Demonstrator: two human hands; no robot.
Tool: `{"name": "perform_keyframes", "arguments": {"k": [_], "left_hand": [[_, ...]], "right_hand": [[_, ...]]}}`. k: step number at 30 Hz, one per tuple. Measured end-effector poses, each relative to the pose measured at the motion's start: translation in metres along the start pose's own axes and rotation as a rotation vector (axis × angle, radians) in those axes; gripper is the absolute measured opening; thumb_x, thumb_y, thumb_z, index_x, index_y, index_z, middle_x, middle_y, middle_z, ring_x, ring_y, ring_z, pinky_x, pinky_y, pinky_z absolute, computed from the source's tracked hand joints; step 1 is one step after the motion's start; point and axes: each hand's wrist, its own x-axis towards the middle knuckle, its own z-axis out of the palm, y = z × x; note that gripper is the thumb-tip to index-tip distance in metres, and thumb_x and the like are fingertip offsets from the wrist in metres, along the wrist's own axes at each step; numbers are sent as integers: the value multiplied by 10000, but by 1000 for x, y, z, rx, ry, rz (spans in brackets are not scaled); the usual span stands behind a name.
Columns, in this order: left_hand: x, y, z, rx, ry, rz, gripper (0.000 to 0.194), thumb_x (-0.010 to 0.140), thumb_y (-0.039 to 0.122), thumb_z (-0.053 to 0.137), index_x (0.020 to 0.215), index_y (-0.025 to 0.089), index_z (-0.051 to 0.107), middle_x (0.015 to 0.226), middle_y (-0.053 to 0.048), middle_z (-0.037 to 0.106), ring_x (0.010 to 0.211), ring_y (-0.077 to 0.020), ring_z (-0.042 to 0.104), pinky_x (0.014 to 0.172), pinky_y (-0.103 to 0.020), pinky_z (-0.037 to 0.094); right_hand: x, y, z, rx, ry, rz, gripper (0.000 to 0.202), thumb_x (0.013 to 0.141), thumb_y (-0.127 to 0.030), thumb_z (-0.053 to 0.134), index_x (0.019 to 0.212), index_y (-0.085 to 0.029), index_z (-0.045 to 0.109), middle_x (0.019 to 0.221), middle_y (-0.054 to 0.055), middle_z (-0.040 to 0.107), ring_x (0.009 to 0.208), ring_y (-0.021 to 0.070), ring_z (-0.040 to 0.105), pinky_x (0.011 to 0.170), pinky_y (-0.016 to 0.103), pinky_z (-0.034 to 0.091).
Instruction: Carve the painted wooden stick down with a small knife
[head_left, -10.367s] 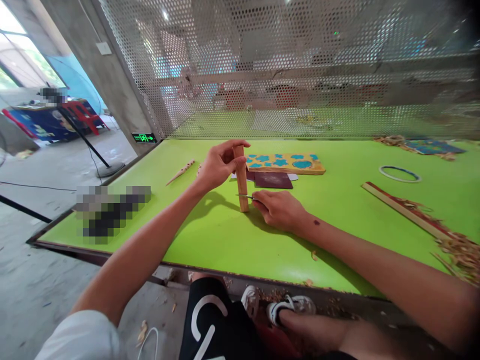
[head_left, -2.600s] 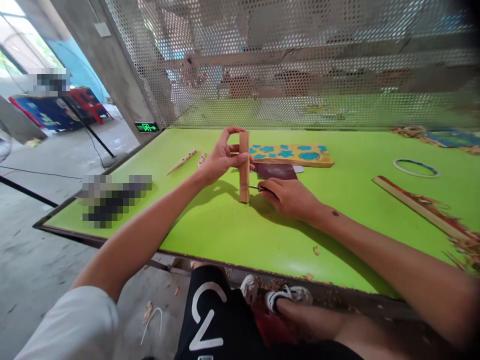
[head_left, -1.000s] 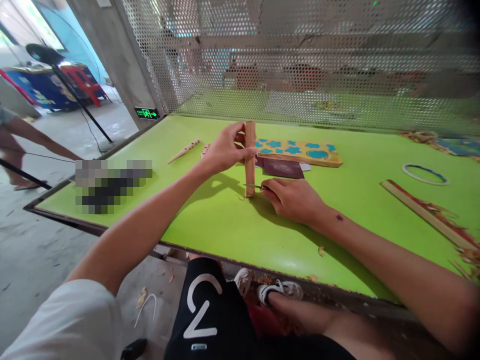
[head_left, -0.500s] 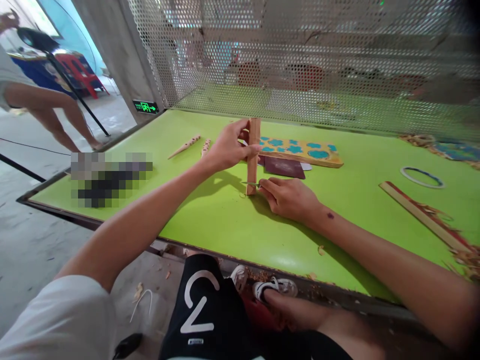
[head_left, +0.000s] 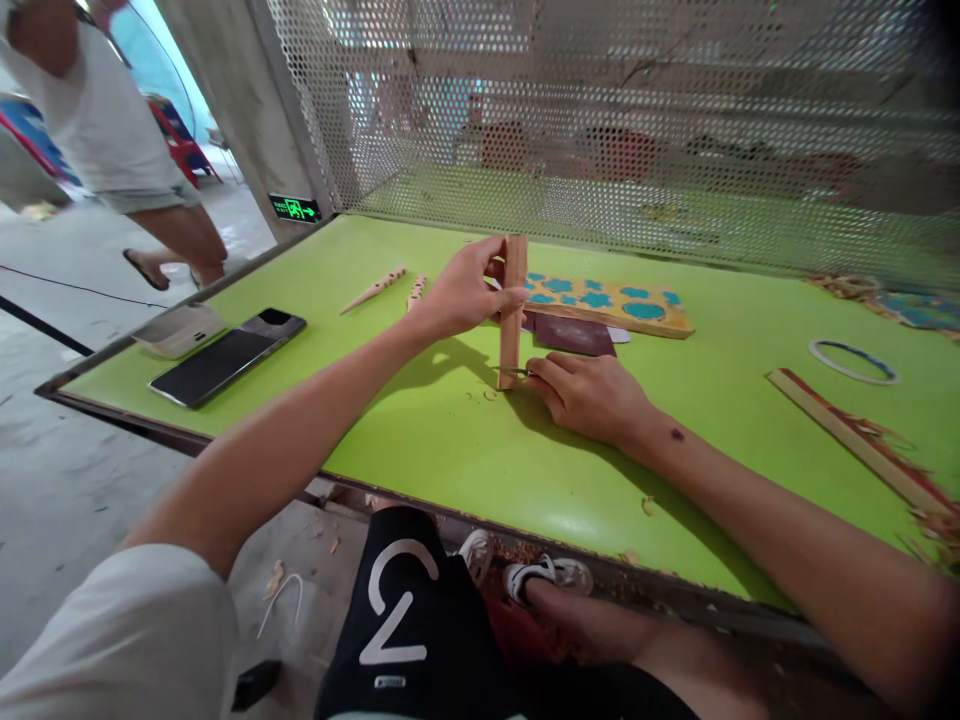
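Observation:
My left hand grips a narrow wooden strip near its top and holds it upright over the green table. Closed around the handle of a small knife, my right hand has the thin blade against the strip's lower part. Small curled shavings lie beside the strip's foot. Behind the strip rests a yellow board with blue patches, and dark red sheets lie in front of that board.
Two spotted pointed sticks, a phone and a pale case lie at left. At right are a ring and a red-edged strip with shavings. Mesh stands behind. A person is at far left.
The person at far left has changed from a seated-looking pose to upright. More shavings show by the strip's foot. The view has shifted slightly; my hands keep nearly the same places.

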Motion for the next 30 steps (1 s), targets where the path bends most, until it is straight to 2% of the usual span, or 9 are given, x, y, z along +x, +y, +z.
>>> {"name": "perform_keyframes", "arguments": {"k": [9, 16, 26, 30], "left_hand": [[1, 1, 5, -14, -3, 36, 344, 737, 203, 768, 1044, 132, 630, 1062, -94, 671, 913, -182, 646, 751, -313, 577], [-1, 6, 7, -7, 5, 11, 317, 742, 193, 761, 1018, 130, 619, 1060, -92, 667, 909, -178, 643, 762, -324, 584], [-1, -1, 2, -28, -9, 17, 383, 730, 194, 774, 1073, 128, 615, 1036, -95, 683, 955, -199, 655, 772, -331, 605], [-4, 3, 0, -53, -19, -27, 369, 746, 157, 764, 1077, 123, 606, 1052, -99, 685, 984, -209, 678, 811, -348, 617]], "right_hand": [[5, -10, 0, -63, 56, 31, 485, 1057, -372, 287, 1143, -145, 707, 841, 106, 714, 608, 158, 497, 560, 338, 160], [4, -11, -2, -69, -12, 11, 460, 1048, -354, 300, 1100, -123, 694, 832, 104, 702, 555, 155, 456, 558, 347, 140], [4, -11, -5, -38, -75, 15, 428, 1048, -345, 313, 1046, -128, 682, 823, 98, 705, 555, 153, 476, 570, 346, 139], [3, -14, -10, -35, -175, 2, 425, 1047, -342, 308, 1031, -136, 680, 839, 97, 710, 570, 156, 500, 570, 347, 138]]}}
